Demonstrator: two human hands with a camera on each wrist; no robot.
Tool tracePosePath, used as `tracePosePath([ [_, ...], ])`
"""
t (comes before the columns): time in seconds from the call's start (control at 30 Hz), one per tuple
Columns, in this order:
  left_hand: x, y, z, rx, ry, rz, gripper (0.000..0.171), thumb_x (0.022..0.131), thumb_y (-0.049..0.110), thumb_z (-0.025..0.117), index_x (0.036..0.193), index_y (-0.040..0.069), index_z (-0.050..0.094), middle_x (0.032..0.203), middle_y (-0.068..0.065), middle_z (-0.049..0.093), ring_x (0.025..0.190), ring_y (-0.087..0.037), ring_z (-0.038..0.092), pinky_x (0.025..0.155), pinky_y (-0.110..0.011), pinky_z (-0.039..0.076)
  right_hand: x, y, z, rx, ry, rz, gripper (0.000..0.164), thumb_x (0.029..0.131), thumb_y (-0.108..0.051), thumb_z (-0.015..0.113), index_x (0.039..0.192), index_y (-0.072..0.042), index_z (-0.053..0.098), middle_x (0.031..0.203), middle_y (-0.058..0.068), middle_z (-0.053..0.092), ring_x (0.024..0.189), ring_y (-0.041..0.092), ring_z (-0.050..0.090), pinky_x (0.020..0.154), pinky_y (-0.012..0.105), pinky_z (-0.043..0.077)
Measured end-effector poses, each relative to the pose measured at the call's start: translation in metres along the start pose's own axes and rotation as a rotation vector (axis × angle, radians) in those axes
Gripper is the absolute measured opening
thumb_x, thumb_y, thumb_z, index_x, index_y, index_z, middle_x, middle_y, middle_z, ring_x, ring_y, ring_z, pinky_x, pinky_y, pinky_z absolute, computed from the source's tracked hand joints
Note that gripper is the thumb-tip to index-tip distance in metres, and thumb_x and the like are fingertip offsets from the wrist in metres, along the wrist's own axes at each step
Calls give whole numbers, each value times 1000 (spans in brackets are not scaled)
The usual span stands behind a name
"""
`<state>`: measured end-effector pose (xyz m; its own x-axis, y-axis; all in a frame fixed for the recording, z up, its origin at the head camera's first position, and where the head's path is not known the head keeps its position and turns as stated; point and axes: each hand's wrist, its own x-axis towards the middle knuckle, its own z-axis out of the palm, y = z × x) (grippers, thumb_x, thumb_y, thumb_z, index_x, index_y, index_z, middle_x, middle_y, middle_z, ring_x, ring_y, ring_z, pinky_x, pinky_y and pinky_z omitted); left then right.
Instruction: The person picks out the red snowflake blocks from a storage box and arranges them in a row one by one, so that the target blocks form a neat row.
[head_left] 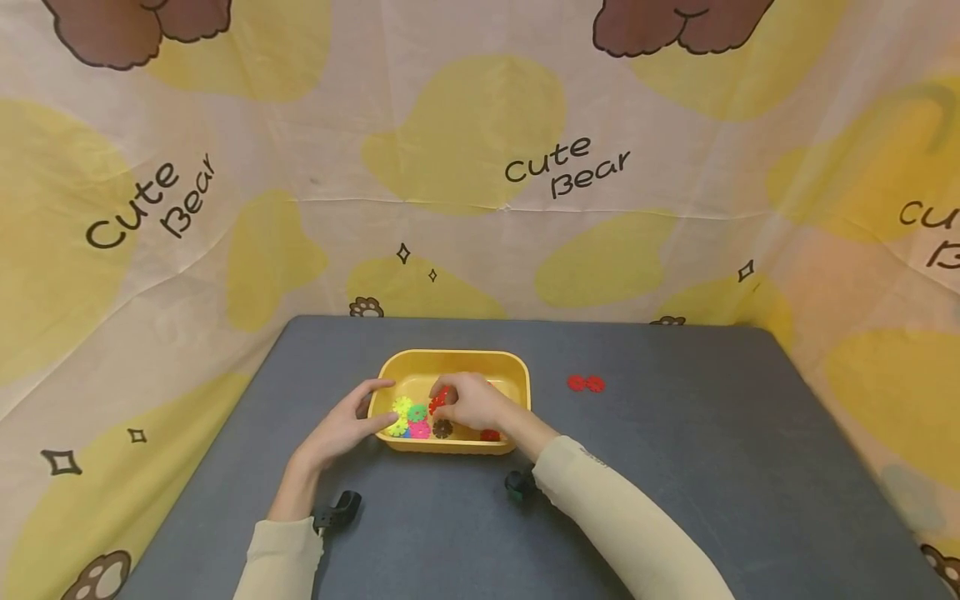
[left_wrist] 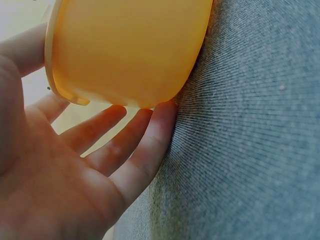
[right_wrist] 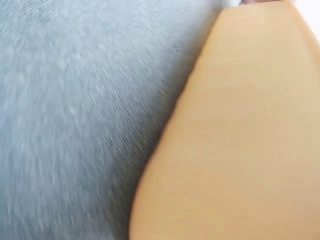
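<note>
A yellow plastic basin point(head_left: 450, 447) stands on the table with small flower-shaped plastic discs inside. My left hand point(head_left: 337, 431) holds its left end, thumb over the rim and fingertips against the outer wall, as the left wrist view shows point(left_wrist: 85, 185). Inside the basin, my right hand point(head_left: 477, 403) pinches a red notched disc point(head_left: 437, 402) between thumb and fingers. Yellow discs point(head_left: 402, 406), a green disc point(head_left: 417, 412), a pink disc point(head_left: 419, 429) and a dark brown disc point(head_left: 442, 428) lie by the fingers. Another red disc point(head_left: 490, 435) is partly hidden near the right forearm.
Two red discs point(head_left: 586, 383) lie side by side on the grey table point(head_left: 675, 467), right of the basin. A printed cloth point(head_left: 465, 150) hangs behind the table and along both sides. Dark wrist-worn devices point(head_left: 341, 510) sit under both forearms.
</note>
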<state>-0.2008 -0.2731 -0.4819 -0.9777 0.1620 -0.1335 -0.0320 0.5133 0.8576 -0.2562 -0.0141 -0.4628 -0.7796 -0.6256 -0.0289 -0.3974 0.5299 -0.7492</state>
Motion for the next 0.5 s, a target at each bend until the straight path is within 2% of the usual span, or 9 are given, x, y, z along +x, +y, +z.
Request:
tracePosePath([
  [0.17, 1, 0, 1, 11, -2, -10, 69, 90, 44, 75, 149, 23, 44, 159, -14, 34, 140, -38, 41, 110, -62, 35, -11, -2, -15, 14, 8, -5, 20, 90, -19, 79, 108, -15, 72, 77, -1, 61, 62, 13, 54, 54, 27, 47],
  [0.37, 1, 0, 1, 7, 2, -10, 69, 90, 42, 76, 148, 23, 45, 158, -14, 36, 138, -37, 44, 108, -60, 37, -23, -2, -36, 30, 9, -48, 25, 89, -15, 80, 111, -6, 72, 73, 0, 63, 59, 13, 58, 56, 27, 49],
  [0.5, 1, -1, 1, 8, 3, 1, 69, 90, 43, 76, 148, 22, 45, 158, -14, 36, 137, -37, 45, 107, -58, 39, -32, -1, -53, 57, 19, -53, 25, 89, -14, 80, 111, -7, 71, 76, 9, 67, 63, 23, 64, 58, 29, 50],
])
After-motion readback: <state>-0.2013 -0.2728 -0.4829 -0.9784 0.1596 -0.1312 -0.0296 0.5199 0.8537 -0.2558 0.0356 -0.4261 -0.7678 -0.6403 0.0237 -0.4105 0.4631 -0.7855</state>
